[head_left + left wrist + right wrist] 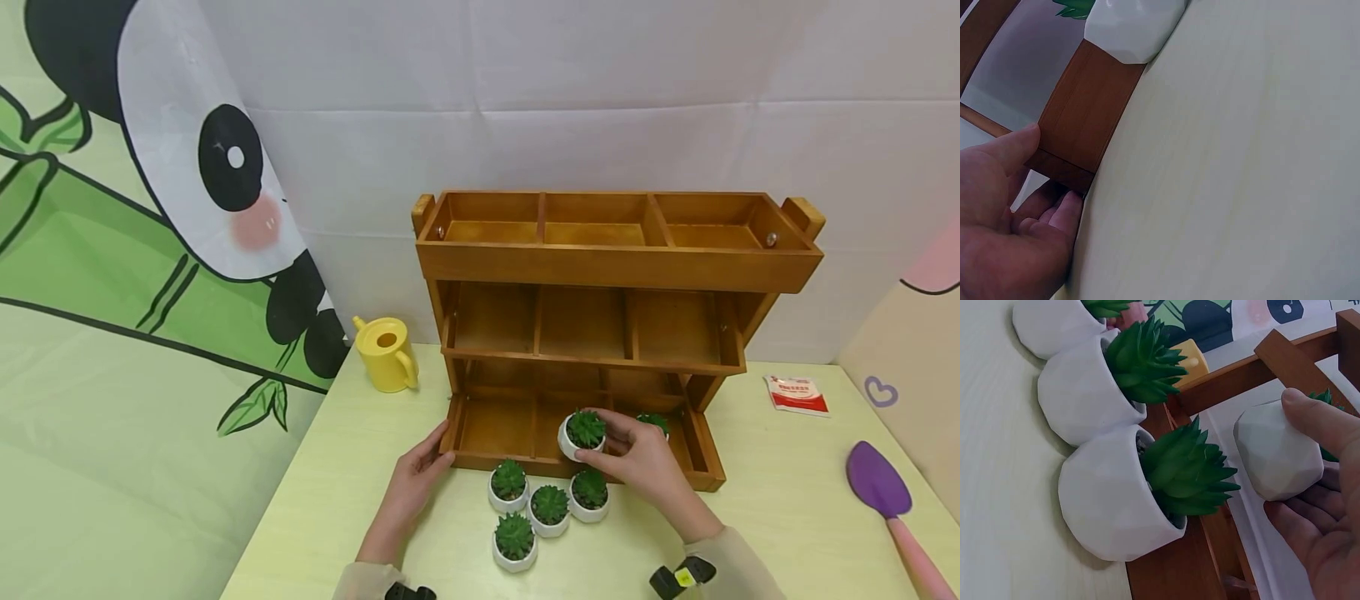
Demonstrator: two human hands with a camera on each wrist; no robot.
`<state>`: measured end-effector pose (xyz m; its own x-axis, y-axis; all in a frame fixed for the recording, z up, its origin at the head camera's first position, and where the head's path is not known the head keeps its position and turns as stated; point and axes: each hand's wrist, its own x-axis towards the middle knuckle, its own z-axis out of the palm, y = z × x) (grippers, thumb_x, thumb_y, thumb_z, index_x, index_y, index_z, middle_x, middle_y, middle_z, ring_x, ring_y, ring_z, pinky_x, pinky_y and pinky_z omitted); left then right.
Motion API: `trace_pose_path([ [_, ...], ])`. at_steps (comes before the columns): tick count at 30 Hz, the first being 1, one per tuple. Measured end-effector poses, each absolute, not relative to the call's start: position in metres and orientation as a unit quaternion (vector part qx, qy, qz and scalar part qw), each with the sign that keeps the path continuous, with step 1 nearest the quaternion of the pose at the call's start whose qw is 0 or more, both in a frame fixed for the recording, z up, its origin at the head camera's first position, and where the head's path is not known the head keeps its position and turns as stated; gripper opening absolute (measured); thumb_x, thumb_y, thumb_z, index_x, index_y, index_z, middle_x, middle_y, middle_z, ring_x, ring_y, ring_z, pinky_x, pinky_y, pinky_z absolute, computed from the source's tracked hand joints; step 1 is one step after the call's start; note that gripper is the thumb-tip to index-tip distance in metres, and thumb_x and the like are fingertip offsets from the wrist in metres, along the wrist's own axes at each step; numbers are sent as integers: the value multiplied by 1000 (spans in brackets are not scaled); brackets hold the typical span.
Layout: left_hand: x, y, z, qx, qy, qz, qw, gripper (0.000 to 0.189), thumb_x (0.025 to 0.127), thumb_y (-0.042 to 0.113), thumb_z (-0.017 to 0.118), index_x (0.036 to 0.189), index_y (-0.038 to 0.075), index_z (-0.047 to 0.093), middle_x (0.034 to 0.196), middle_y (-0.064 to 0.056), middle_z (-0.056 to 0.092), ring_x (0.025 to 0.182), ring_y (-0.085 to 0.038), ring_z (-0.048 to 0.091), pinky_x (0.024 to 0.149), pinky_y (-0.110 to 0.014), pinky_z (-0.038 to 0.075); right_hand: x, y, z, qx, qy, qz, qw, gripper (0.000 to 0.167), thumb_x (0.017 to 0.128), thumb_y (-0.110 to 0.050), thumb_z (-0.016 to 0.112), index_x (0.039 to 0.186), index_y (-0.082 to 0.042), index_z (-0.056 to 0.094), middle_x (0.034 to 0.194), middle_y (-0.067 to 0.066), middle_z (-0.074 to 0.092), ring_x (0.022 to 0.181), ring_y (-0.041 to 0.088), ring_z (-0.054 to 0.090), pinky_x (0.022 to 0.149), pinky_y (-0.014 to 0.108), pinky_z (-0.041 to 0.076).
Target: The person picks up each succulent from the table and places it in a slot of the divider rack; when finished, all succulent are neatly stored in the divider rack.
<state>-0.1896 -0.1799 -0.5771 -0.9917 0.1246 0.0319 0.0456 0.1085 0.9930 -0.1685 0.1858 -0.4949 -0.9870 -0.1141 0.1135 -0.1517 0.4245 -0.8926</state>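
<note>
My right hand (643,454) holds a small potted succulent (585,431) in a white faceted pot, thumb on one side and fingers on the other. The pot is over the front of the bottom tier of a three-tiered wooden shelf (618,265), around its middle compartment. Another succulent (654,422) sits in the right compartment, partly hidden behind this hand. At the bottom tier's front left corner, my left hand (415,472) grips the wood, its thumb (1019,142) against the edge. Several potted succulents (1107,494) stand on the table before the shelf.
A yellow watering can (387,357) stands left of the shelf. To the right lie a red and white packet (797,395) and a purple spade with a pink handle (879,479). A printed cloth (600,108) hangs behind the pale table (315,508).
</note>
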Motion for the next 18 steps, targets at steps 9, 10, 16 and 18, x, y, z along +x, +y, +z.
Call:
trace_pose_path([
  [9, -191, -180, -579, 58, 745, 664, 27, 56, 104, 15, 67, 157, 16, 50, 163, -7, 41, 150, -29, 35, 113, -30, 40, -189, 182, -504, 54, -850, 524, 8, 75, 83, -36, 92, 143, -1, 62, 138, 22, 64, 119, 38, 67, 90, 39, 60],
  [10, -191, -180, -579, 58, 745, 664, 27, 56, 104, 15, 67, 157, 16, 50, 163, -7, 41, 150, -28, 35, 113, -30, 40, -191, 182, -506, 55, -851, 521, 9, 75, 83, -35, 92, 143, 0, 62, 138, 22, 64, 119, 38, 67, 91, 39, 60],
  [16, -191, -180, -578, 52, 745, 665, 33, 56, 104, 15, 67, 157, 19, 50, 163, -4, 41, 150, -26, 35, 114, -32, 40, -201, 179, -512, 60, -854, 516, 13, 72, 82, -32, 92, 140, 1, 64, 136, 21, 66, 117, 37, 68, 91, 40, 60],
  [18, -191, -180, -578, 50, 746, 664, 31, 56, 104, 16, 68, 157, 19, 51, 162, -4, 41, 150, -26, 35, 114, -32, 39, -204, 178, -514, 63, -856, 513, 13, 71, 83, -31, 92, 140, 1, 64, 136, 22, 65, 117, 38, 68, 91, 42, 60],
])
